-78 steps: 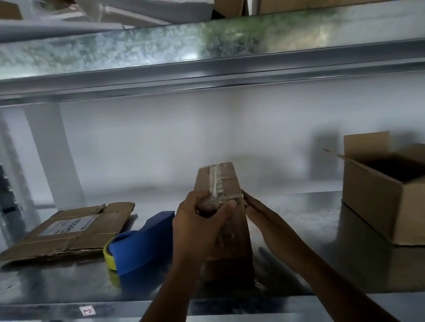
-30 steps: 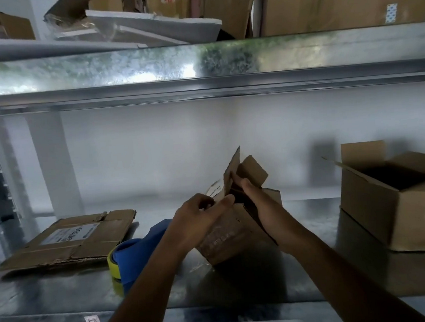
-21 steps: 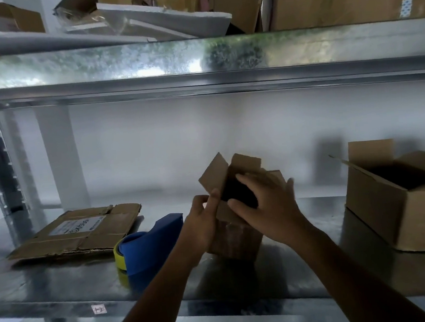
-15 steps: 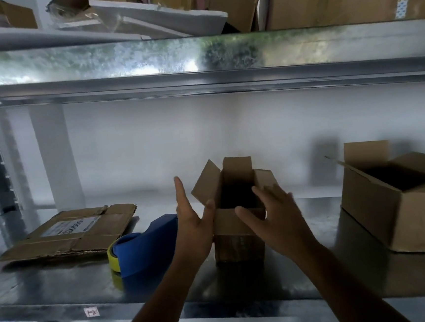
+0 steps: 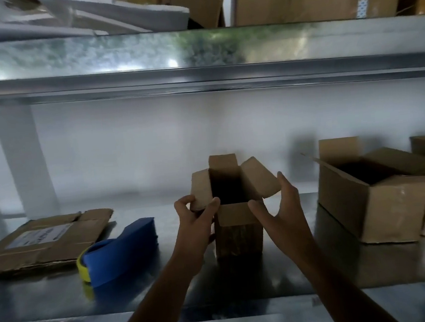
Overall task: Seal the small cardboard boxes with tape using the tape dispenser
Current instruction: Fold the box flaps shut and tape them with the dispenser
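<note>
A small, tall brown cardboard box (image 5: 237, 232) is stood upright on the shiny metal shelf (image 5: 281, 280), its four top flaps raised and its dark inside exposed. The left flap is pinched by the left hand (image 5: 194, 220); the right hand (image 5: 278, 207) is spread beside the right flap. A blue and yellow tape dispenser (image 5: 119, 248) is laid just to the left.

Upright open-flapped small box (image 5: 238, 233); blue dispenser (image 5: 121, 248) left
</note>
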Demonstrator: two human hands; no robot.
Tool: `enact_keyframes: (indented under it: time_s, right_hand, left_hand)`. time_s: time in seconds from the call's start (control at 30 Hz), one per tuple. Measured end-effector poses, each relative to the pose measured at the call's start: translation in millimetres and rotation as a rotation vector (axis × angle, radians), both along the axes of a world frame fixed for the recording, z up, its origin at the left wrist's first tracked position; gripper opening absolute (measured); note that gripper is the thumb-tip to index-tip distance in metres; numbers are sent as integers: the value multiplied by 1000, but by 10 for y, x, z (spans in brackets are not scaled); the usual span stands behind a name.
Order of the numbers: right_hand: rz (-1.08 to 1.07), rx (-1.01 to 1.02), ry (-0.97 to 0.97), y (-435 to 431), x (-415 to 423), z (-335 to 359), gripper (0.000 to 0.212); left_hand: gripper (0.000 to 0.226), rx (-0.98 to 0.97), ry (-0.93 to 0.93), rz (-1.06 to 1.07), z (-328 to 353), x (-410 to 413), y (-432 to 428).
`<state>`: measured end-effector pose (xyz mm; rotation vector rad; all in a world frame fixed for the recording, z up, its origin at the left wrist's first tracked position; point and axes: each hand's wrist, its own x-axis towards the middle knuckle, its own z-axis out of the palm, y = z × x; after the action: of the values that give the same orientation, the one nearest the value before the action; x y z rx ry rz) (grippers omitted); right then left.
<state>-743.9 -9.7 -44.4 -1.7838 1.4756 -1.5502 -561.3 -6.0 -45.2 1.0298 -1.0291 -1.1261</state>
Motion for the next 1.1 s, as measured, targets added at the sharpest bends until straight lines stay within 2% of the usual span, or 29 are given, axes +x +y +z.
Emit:
enact_keyframes:
  time_s: [0.13,0.23,0.33,0.4,0.53,0.63,0.67,0.77,0.93,1.1]
  right_hand:
    - [-128,-81,120,-64,-427,-4,83]
    - [-252,-236,204,-26,-797,91,69]
    - [-387,-347,380,85,-1137,257,62]
    - [-456,-369,424,147,-1361,367,60]
    - [-545,-249,549,216,-1716,458,59]
    - [-389,-181,464,288,-1764,486,51]
    - [-307,-144,414,308,-1749,489,50]
    - [-171,-28,285,355,-1737,464,52]
    - [-81,3,76,290,-1785,523,46]
    - [-26,67,168,186,-1796,562,48]
  left_hand:
    - [83,-6,14,-11,72,-371,-95]
    - [89,25,22,-30,90,-668,-189]
    - [81,74,-9,-64,78,-953,-265]
    - [73,70,-69,-100,65,-1138,-285]
    - [41,56,-103,-174,56,-1478,-278]
    - [14,83,-48,-201,76,-1686,-228]
    - [12,72,-45,-179,73,-1742,-211]
    - [15,44,-18,-101,22,-1853,-152]
    - [19,42,-60,-127,25,-1933,-142]
    - [20,54,-113,-198,94,-2075,-155]
